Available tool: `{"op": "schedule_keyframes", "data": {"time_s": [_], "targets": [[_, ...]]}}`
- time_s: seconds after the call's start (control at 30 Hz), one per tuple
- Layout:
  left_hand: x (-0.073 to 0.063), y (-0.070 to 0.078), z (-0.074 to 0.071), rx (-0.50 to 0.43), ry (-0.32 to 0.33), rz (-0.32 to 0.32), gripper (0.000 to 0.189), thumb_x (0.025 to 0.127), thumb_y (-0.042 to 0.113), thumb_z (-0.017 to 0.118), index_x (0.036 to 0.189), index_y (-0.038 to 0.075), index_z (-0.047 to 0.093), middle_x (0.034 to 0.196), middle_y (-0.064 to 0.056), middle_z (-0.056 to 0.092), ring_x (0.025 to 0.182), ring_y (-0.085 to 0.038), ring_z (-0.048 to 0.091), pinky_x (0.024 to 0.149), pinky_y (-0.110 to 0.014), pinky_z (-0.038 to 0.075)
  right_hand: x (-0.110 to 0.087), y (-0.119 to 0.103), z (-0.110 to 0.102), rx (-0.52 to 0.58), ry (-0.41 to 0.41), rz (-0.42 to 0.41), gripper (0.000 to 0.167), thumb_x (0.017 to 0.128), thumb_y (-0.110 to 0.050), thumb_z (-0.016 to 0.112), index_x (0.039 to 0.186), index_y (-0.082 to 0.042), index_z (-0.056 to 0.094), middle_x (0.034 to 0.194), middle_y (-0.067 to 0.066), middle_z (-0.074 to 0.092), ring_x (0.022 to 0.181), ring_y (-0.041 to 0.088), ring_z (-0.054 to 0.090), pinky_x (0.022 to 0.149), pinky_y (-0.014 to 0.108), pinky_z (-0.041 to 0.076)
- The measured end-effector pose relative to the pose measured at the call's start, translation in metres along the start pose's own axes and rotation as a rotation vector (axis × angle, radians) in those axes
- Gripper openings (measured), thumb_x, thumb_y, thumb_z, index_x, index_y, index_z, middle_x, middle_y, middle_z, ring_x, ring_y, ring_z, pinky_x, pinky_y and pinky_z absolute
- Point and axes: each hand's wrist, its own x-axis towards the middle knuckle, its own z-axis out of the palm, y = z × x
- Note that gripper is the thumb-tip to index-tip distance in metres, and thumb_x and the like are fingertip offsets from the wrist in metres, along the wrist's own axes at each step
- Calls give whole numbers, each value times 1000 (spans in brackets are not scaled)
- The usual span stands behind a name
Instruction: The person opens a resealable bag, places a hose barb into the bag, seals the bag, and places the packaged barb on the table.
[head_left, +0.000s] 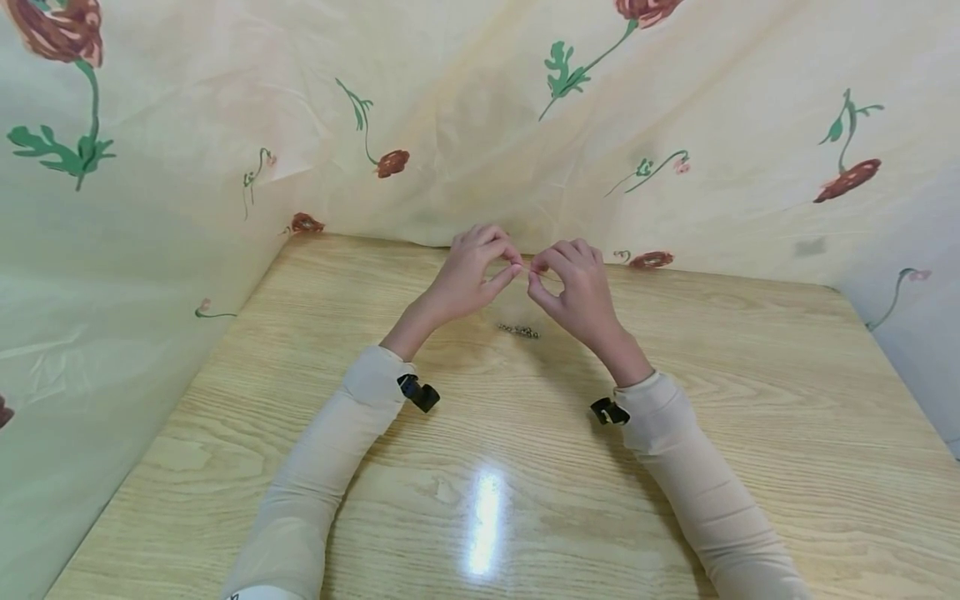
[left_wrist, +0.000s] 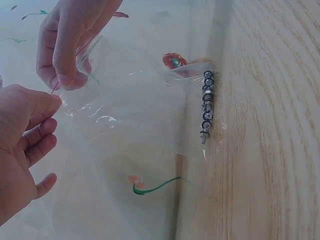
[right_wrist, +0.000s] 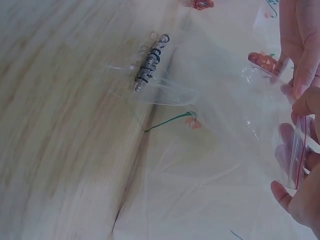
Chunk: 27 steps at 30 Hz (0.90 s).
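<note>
Thumb and fingers of my left hand (head_left: 476, 271) pinch the top of a clear zip-lock bag (left_wrist: 135, 115). My right hand (head_left: 577, 292) pinches the same edge close beside it, the fingertips of both almost meeting. A red line along the zip strip (right_wrist: 299, 155) shows in the right wrist view. Down at the bag's bottom lie several small shiny metal pieces (left_wrist: 207, 105), some with dark rings, lined up in a row. In the head view these metal pieces (head_left: 519, 332) appear below the hands, while the clear film is hard to make out.
A wood-grain table (head_left: 420, 517) lies under the arms, with a bright light reflection near its front. Flower-printed cloth (head_left: 480, 108) hangs behind the table and along its left side. Black camera mounts (head_left: 420, 393) sit at both wrists.
</note>
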Motion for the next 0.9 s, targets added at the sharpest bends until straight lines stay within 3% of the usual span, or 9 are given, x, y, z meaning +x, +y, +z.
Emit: {"op": "schedule_keyframes", "data": {"time_s": [0.47,0.9], "targets": [[1,-6,-5,-6,13,-21,11,99,19,66,99,9,70,115,-9,63,120,-27,53,111,-54,32,2,4,-3,2,7,-3,4,88,-8,67,86,-5,68,86,12,67,87,35,54,88,58,38],[0,-12,-10,-14,13,-48,11,99,19,67,97,8,70,109,-9,63,112,-26,53,105,-53,35,3,7,-6,4,-10,14,7,88,-10,65,88,-4,70,88,14,68,88,35,53,90,58,37]]}}
